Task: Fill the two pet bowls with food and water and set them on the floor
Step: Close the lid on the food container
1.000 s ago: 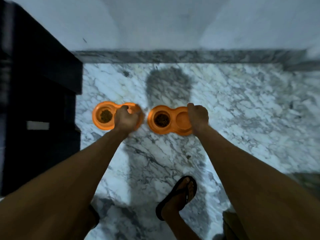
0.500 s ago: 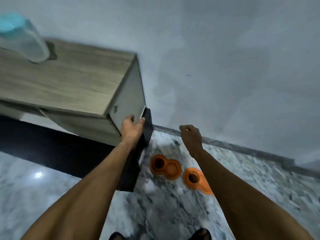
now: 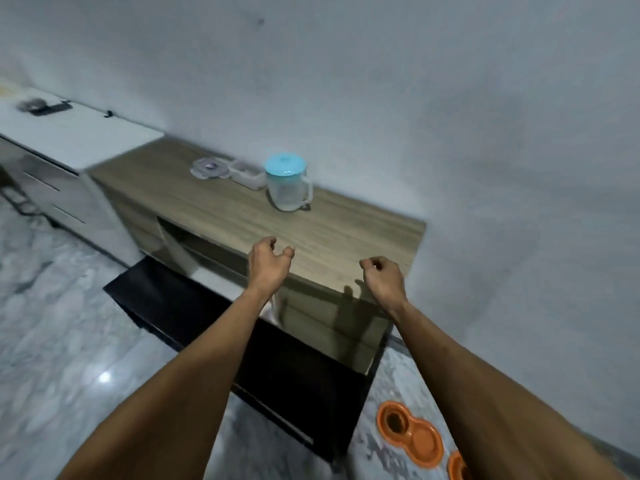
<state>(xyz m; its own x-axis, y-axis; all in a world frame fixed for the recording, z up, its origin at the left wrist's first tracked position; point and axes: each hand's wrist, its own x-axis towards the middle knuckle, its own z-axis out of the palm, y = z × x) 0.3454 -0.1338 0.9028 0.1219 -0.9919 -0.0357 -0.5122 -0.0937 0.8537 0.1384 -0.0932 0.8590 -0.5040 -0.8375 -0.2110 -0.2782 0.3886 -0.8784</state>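
Two orange double pet bowls lie on the marble floor at the lower right. The nearer-to-cabinet bowl (image 3: 411,434) has dark food in one cup and its other cup looks bare. Only an edge of the second bowl (image 3: 454,466) shows beside my right arm. My left hand (image 3: 268,264) hovers over the front edge of the wooden cabinet top (image 3: 346,237), fingers curled apart, holding nothing. My right hand (image 3: 382,280) hangs over the cabinet's right front corner, fingers loosely curled, empty. A clear pitcher with a blue lid (image 3: 288,183) stands further back on the top.
Two clear plastic containers (image 3: 227,169) sit behind the pitcher near the wall. A white counter (image 3: 79,133) adjoins the cabinet on the left. A black low unit (image 3: 277,368) fronts the cabinet below my arms. Marble floor stretches to the left.
Both hands let go of the bowls on the floor and rose to cabinet height. My view lifted from the floor to the cabinet top, and the left hand left the cabinet's corner.
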